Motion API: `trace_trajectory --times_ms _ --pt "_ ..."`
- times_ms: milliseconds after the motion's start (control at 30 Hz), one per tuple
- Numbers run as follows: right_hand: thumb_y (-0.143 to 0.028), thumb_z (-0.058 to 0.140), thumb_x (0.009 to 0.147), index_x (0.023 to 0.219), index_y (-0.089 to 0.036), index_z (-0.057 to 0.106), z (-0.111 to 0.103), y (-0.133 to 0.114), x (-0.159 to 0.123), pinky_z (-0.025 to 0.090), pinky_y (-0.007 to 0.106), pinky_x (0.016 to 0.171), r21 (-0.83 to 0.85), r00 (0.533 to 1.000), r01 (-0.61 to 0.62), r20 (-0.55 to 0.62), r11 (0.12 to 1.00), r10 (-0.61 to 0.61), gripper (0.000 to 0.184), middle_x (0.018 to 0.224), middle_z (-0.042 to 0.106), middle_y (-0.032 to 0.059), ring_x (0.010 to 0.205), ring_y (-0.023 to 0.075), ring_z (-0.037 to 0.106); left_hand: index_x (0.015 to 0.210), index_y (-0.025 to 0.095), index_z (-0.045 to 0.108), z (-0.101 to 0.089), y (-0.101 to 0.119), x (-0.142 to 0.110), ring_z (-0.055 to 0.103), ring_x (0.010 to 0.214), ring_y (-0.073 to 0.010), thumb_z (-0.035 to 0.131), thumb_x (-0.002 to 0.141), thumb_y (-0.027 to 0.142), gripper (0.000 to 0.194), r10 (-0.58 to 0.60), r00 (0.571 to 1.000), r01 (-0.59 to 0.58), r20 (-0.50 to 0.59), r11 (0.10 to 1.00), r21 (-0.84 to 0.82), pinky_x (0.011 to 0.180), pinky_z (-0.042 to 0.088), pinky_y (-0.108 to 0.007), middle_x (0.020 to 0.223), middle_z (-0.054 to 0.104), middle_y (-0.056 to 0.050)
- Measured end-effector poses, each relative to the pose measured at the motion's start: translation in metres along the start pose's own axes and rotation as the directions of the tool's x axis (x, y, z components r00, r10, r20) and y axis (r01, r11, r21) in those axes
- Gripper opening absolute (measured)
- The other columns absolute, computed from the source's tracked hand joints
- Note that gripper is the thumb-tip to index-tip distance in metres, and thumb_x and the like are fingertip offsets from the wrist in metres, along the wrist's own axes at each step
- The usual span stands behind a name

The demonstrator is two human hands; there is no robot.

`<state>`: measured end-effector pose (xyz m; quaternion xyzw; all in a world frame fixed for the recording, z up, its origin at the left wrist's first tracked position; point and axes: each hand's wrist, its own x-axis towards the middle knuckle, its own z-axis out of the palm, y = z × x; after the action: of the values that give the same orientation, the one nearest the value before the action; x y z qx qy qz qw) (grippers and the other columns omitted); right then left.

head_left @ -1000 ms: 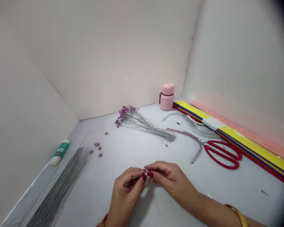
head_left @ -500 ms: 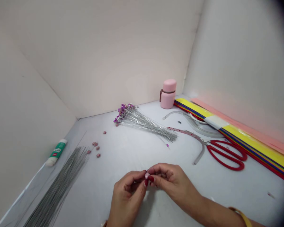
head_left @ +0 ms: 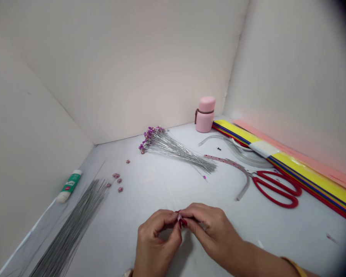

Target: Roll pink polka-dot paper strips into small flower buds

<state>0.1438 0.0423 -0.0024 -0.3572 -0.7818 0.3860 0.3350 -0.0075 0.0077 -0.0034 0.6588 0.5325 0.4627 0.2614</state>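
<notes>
Near the front of the table, my left hand (head_left: 158, 238) and my right hand (head_left: 212, 229) meet, thumbs and fingertips pinched together. Between them is a small pink folded star (head_left: 179, 218), mostly covered by the fingertips. Several similar little pink stars (head_left: 117, 176) lie loose at the left. Beside these stars spreads a bundle of grey wires (head_left: 72, 227). Farther back rests a second wire bundle (head_left: 181, 148), its tips carrying purple and pink pieces.
Red-handled scissors (head_left: 276, 188) lie at the right, by a curved clear tube (head_left: 243, 184) and a pink dotted strip (head_left: 219, 158). Long coloured paper strips (head_left: 300, 165) run along the right wall. A pink flask (head_left: 204, 115) stands behind; a green-and-white glue stick (head_left: 70, 186) lies left.
My fingers have closed further over the pink star, so less of it shows. The right hand has dipped slightly and turned. Everything on the table stays put.
</notes>
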Motion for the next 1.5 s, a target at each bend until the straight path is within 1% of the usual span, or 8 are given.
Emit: trace_trajectory --times_ms 167,400,533,700,800,1133,1333,1500 --pt "-0.014 0.038 0.084 0.095 -0.018 0.060 0.005 0.002 -0.001 0.044 0.028 0.070 -0.074 0.997 0.066 -0.029 0.995 -0.069 0.025 0.081 0.062 0.0066 0.076 0.0167 0.057 0.074 0.016 0.063 0.004 -0.001 0.000 0.062 0.066 -0.0159 0.055 0.072 0.012 0.009 -0.029 0.998 0.031 -0.052 0.999 0.041 0.062 0.053 -0.026 0.072 0.067 -0.005" --pt "-0.026 0.044 0.084 0.098 -0.021 0.062 0.000 0.000 0.001 0.047 0.024 0.067 0.214 0.992 -0.105 -0.045 0.971 0.118 0.023 0.082 0.065 0.0036 0.071 0.0140 0.059 0.085 0.017 0.064 -0.003 -0.004 -0.001 0.061 0.076 -0.0155 0.053 0.077 0.015 0.014 -0.098 0.994 0.106 0.056 0.979 -0.176 0.068 0.050 -0.025 0.083 0.065 -0.006" --pt "-0.026 0.048 0.082 0.092 -0.020 0.065 -0.001 0.000 0.002 0.046 0.023 0.063 0.248 0.989 -0.132 -0.027 0.960 0.143 0.021 0.072 0.063 0.0020 0.067 0.0131 0.058 0.087 0.018 0.065 -0.004 -0.004 -0.002 0.061 0.076 -0.0153 0.054 0.077 0.015 0.015 -0.089 0.993 0.104 0.081 0.971 -0.213 0.068 0.050 -0.024 0.083 0.065 -0.005" --pt "-0.025 0.051 0.080 0.089 -0.019 0.065 -0.002 0.000 0.003 0.046 0.022 0.062 0.255 0.981 -0.176 -0.028 0.951 0.190 0.018 0.072 0.065 0.0017 0.067 0.0135 0.059 0.092 0.017 0.063 0.000 -0.005 -0.004 0.063 0.081 -0.0173 0.055 0.077 0.016 0.017 -0.197 0.976 0.217 0.097 0.929 -0.299 0.072 0.051 -0.027 0.089 0.066 -0.008" --pt "-0.023 0.050 0.081 0.088 -0.019 0.065 -0.002 0.001 0.003 0.047 0.022 0.063 0.254 0.984 -0.169 -0.018 0.952 0.180 0.017 0.073 0.065 0.0020 0.068 0.0137 0.059 0.088 0.015 0.064 0.000 -0.003 -0.003 0.063 0.076 -0.0171 0.056 0.075 0.016 0.015 -0.163 0.983 0.178 0.080 0.952 -0.249 0.069 0.052 -0.026 0.084 0.067 -0.008" --pt "-0.015 0.049 0.080 0.090 -0.018 0.064 -0.006 0.002 0.000 0.046 0.020 0.065 0.059 1.000 -0.020 0.008 0.998 0.020 0.018 0.078 0.067 0.0025 0.070 0.0123 0.061 0.086 0.016 0.063 -0.005 -0.002 0.000 0.063 0.069 -0.0144 0.054 0.072 0.004 0.021 0.137 0.989 -0.137 0.051 0.990 -0.015 0.060 0.053 -0.023 0.077 0.066 -0.006" --pt "-0.012 0.047 0.080 0.087 -0.017 0.061 -0.002 0.001 -0.001 0.046 0.020 0.064 -0.024 0.998 0.055 -0.021 0.998 -0.056 0.017 0.075 0.065 0.0029 0.069 0.0118 0.060 0.077 0.014 0.063 -0.001 -0.004 -0.001 0.062 0.066 -0.0144 0.054 0.069 0.003 0.015 0.099 0.995 -0.099 0.023 0.995 -0.003 0.058 0.053 -0.022 0.072 0.065 -0.006" --pt "-0.010 0.037 0.082 0.090 -0.015 0.057 0.007 0.005 -0.004 0.046 0.026 0.063 -0.234 0.985 0.157 -0.038 0.960 -0.170 0.022 0.075 0.062 0.0065 0.069 0.0157 0.057 0.069 0.013 0.062 0.004 0.000 0.001 0.062 0.063 -0.0145 0.055 0.068 0.005 0.010 0.071 0.994 -0.065 -0.081 0.995 0.081 0.059 0.052 -0.023 0.068 0.065 -0.005"
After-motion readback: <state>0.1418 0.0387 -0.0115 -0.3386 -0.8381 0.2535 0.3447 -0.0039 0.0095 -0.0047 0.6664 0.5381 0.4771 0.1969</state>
